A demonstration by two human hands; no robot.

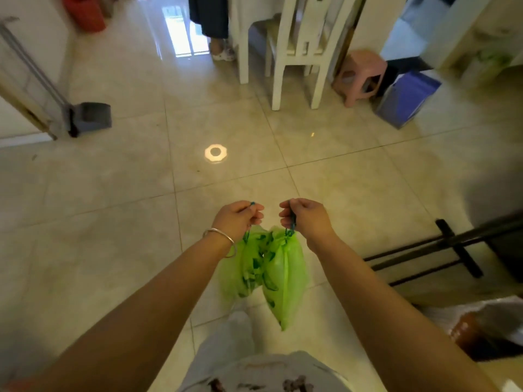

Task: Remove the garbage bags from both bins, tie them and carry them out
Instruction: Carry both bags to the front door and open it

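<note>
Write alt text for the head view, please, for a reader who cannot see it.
Left hand and right hand each grip the drawstring of a green garbage bag hanging above a tiled floor, a white chair ahead.

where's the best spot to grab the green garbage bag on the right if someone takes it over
Take the right green garbage bag by its dark drawstring, coming from above. The mouth is cinched into a narrow neck just under the right hand, and the bag hangs from that cord, so curled fingers hooking the loop should carry it. The thin body below offers no firm hold.
</note>
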